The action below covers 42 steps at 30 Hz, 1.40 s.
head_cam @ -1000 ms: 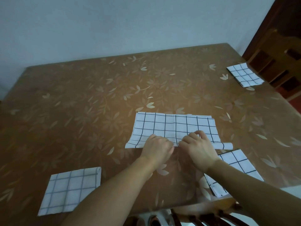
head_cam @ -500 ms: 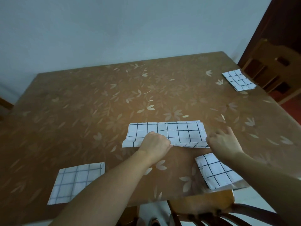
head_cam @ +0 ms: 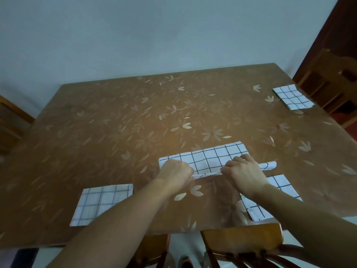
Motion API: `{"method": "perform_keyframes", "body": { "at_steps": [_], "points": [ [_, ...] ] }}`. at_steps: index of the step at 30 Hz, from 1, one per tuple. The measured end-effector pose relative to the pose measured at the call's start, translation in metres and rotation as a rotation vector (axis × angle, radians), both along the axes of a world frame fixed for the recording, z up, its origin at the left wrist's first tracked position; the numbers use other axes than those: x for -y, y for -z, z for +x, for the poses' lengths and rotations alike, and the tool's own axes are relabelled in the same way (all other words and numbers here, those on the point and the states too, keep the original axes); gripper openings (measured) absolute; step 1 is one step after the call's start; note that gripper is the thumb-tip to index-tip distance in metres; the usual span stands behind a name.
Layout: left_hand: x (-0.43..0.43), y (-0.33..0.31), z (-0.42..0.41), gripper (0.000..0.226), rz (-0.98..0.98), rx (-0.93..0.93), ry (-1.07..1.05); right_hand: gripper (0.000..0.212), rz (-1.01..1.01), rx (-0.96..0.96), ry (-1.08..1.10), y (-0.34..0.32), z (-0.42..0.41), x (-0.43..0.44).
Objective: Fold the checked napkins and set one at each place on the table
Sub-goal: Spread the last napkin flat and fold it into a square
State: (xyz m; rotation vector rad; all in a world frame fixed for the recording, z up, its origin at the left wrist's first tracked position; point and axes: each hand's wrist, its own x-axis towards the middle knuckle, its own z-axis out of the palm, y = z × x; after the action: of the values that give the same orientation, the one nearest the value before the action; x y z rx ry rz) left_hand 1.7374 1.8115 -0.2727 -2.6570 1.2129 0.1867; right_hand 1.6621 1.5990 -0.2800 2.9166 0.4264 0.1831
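A white napkin with dark checks (head_cam: 210, 157) lies as a long folded strip near the table's front edge. My left hand (head_cam: 174, 172) pinches its near edge at the left end. My right hand (head_cam: 243, 170) grips the same near edge further right, where the cloth curls up into a roll. Three folded checked napkins lie flat: one at the front left (head_cam: 102, 204), one at the front right (head_cam: 270, 198) partly under my right forearm, one at the far right corner (head_cam: 292, 96).
The table (head_cam: 116, 132) has a brown cloth with a pale leaf print. A wooden chair (head_cam: 241, 242) stands at the near edge below my hands. Another chair (head_cam: 332, 82) stands at the right side, and a piece of wooden furniture (head_cam: 9, 120) at the left.
My right hand, which had lifted off to the right half a second ago, has come back onto the napkin's near edge. The left hand has kept its hold. The camera has tilted upward.
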Motion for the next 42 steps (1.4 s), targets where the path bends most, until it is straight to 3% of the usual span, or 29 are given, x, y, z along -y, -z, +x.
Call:
{"method": "perform_keyframes", "body": {
  "at_steps": [8, 11, 15, 25, 28, 29, 32, 35, 38, 42],
  "points": [
    [-0.013, -0.002, -0.007, 0.03, -0.01, -0.028, -0.019, 0.036, 0.011, -0.019, -0.017, 0.006, -0.002, -0.008],
    [-0.007, 0.0, -0.015, 0.038, -0.111, -0.067, -0.045, 0.031, 0.033, -0.037, -0.005, 0.005, -0.004, -0.012],
    [0.011, -0.005, -0.028, 0.034, -0.193, -0.046, 0.031, 0.025, 0.068, -0.056, -0.049, 0.0, -0.004, -0.023],
    [-0.052, -0.009, -0.013, 0.032, 0.123, -0.036, -0.167, 0.037, 0.046, -0.051, -0.025, -0.016, -0.017, 0.002],
    [-0.061, -0.014, -0.013, 0.031, 0.093, -0.057, -0.208, 0.019, 0.052, -0.077, -0.005, -0.017, -0.02, -0.007],
    [-0.058, -0.018, -0.014, 0.033, 0.055, -0.061, -0.212, 0.005, 0.071, -0.091, -0.003, -0.015, -0.019, -0.01],
    [-0.053, -0.026, -0.014, 0.029, -0.181, -0.089, -0.281, 0.021, 0.159, -0.18, 0.085, -0.021, -0.018, -0.015],
    [-0.057, -0.025, -0.008, 0.013, -0.727, -0.182, -0.588, 0.021, 0.44, -0.216, 0.21, -0.036, -0.012, -0.012],
    [-0.058, -0.026, 0.004, 0.048, -1.091, -0.303, -0.893, 0.021, 0.637, -0.213, 0.216, -0.07, -0.001, -0.01],
    [-0.065, -0.031, 0.011, 0.085, -1.406, -0.529, -1.139, 0.018, 0.866, -0.161, 0.141, -0.139, 0.004, -0.009]
  ]
}}
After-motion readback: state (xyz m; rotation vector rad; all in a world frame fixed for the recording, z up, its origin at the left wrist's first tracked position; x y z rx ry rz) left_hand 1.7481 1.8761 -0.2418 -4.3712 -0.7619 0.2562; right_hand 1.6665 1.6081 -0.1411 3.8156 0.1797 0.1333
